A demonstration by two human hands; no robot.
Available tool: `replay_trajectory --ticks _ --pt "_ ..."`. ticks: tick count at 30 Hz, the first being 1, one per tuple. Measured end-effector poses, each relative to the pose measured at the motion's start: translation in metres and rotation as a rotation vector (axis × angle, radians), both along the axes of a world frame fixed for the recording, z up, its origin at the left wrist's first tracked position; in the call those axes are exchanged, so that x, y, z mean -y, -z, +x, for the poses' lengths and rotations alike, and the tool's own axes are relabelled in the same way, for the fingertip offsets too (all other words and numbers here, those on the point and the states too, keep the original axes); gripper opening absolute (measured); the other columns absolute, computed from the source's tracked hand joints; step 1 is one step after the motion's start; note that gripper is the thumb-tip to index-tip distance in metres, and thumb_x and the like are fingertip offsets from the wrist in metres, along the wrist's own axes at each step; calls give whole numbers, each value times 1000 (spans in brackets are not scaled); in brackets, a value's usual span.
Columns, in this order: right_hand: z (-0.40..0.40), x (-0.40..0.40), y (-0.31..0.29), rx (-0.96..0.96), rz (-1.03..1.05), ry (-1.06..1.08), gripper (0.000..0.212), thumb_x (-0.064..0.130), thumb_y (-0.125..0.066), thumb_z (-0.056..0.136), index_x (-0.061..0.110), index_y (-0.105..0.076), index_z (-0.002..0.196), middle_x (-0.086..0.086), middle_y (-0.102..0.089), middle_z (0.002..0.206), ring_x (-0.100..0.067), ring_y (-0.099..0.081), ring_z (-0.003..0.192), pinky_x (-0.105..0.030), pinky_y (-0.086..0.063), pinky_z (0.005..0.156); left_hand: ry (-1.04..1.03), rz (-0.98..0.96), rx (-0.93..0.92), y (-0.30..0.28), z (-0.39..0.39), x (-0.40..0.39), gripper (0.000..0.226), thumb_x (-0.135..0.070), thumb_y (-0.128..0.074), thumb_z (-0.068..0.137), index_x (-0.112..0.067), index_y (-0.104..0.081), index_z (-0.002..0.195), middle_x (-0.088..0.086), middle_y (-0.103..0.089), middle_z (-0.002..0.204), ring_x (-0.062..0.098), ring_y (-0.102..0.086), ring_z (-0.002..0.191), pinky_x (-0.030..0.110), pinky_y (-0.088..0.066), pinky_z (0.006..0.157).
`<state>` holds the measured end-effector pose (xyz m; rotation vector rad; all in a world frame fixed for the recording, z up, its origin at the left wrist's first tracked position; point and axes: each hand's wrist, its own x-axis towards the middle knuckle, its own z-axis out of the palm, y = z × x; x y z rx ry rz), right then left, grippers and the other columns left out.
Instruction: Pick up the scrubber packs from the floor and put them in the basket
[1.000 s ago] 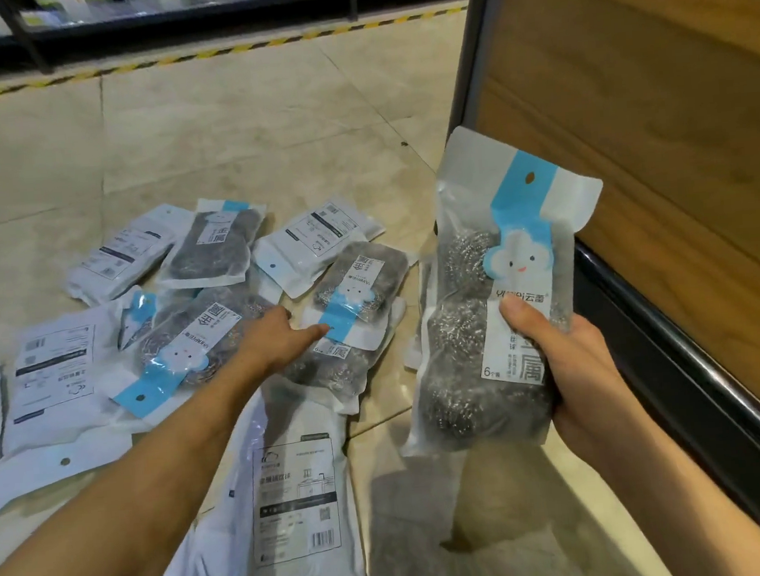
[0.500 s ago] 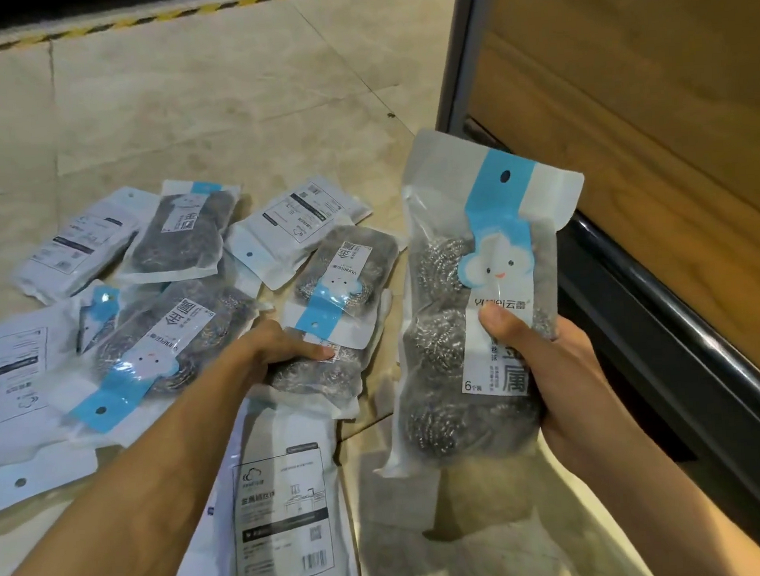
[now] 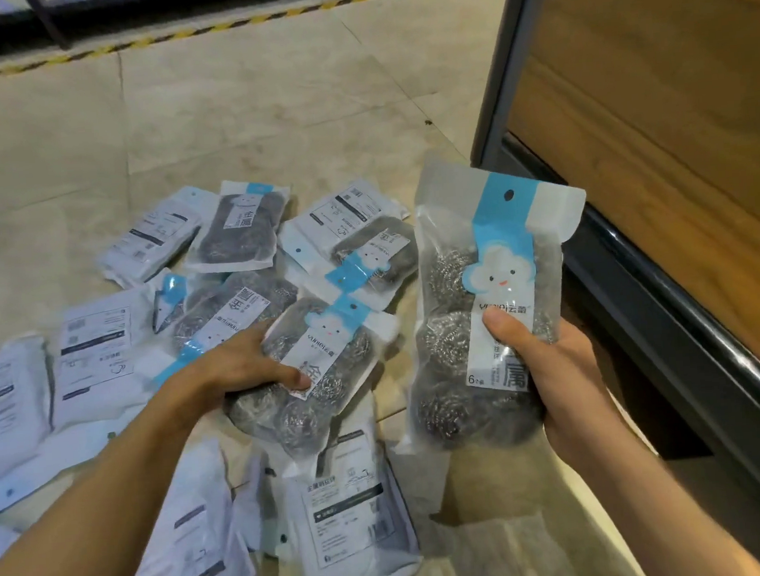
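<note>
My right hand (image 3: 560, 378) grips one scrubber pack (image 3: 483, 307) upright above the floor; it is a clear bag of steel-wool balls with a blue cloud label. My left hand (image 3: 244, 364) is closed on a second scrubber pack (image 3: 317, 382), lifted slightly off the pile with its blue tab pointing up and right. Several more packs (image 3: 239, 228) lie scattered on the tiled floor, some face up, some showing white printed backs (image 3: 95, 352). No basket is in view.
A wooden panel with a dark metal frame (image 3: 636, 243) stands close on the right. A yellow-black striped line (image 3: 225, 24) and dark shelf bases run along the far floor. Bare tiles (image 3: 222, 119) lie beyond the pile.
My left hand has taken hold of a pack from the pile and raised it. The pack in my right hand has stayed upright. The camera view has tilted up slightly.
</note>
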<state>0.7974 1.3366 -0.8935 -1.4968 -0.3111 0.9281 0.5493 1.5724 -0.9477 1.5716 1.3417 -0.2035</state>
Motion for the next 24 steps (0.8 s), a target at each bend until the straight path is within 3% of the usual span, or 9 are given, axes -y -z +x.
replay_trajectory --ticks 3,6,8,12,14,16,19,22,24 --pt "-15 6 -24 -14 -44 0 35 27 -79 83 19 -73 117 -2 -81 104 -23 -79 95 -39 -62 83 -96 -62 76 -41 -41 27 66 -22 -101 59 -17 -67 116 5 -80 102 28 -77 93 47 -61 91" --pt "-28 14 -67 -37 -80 -17 38 28 -79 80 17 -72 116 -5 -81 103 -25 -79 93 -38 -64 78 -236 -129 195 -101 -71 64 63 -15 -95 62 -13 -67 119 7 -81 101 28 -78 91 42 -64 80" --pt "-34 18 -108 -49 -99 -30 33 25 -78 84 17 -72 116 -5 -81 102 -25 -79 93 -40 -61 81 -344 -120 256 -146 -82 86 69 -24 -94 58 -14 -67 120 3 -81 101 23 -79 90 34 -63 73" --pt "-42 21 -216 -42 -121 -36 33 27 -81 82 17 -74 112 -6 -81 98 -26 -79 91 -39 -60 80 -555 -53 373 -257 -78 115 101 -62 -98 26 -20 -71 113 0 -82 96 19 -79 83 30 -60 67" --pt "-44 20 -281 -18 -107 -54 36 28 -81 80 16 -74 113 -6 -81 98 -26 -79 91 -37 -61 76 -621 -39 464 -322 -69 124 80 -47 -95 46 -18 -71 116 -2 -81 95 17 -79 83 26 -59 62" --pt "-45 19 -351 14 -85 -70 32 24 -80 86 16 -73 116 -4 -81 100 -24 -79 92 -38 -62 79 -664 -25 528 -393 -59 132 62 -31 -87 58 -18 -71 117 0 -81 99 24 -78 93 34 -62 74" --pt "-44 22 -458 79 -60 -100 33 29 -81 87 17 -74 117 -3 -81 103 -25 -78 96 -43 -61 85 -675 55 583 -505 -45 146 55 -23 -94 63 -22 -72 113 2 -81 104 27 -77 98 48 -59 92" --pt "-45 27 -558 146 -19 -96 30 27 -82 86 19 -75 114 6 -81 100 -16 -78 93 -33 -62 75 -680 186 628 -615 -35 164 45 -16 -90 74 -21 -71 113 1 -81 102 25 -77 96 52 -60 90" --pt "-44 35 -618 141 9 -83 29 23 -82 86 18 -75 114 6 -82 96 -16 -79 89 -29 -62 71 -671 228 650 -682 -30 178 53 -22 -93 68 -21 -70 115 0 -81 101 24 -78 94 54 -61 87"
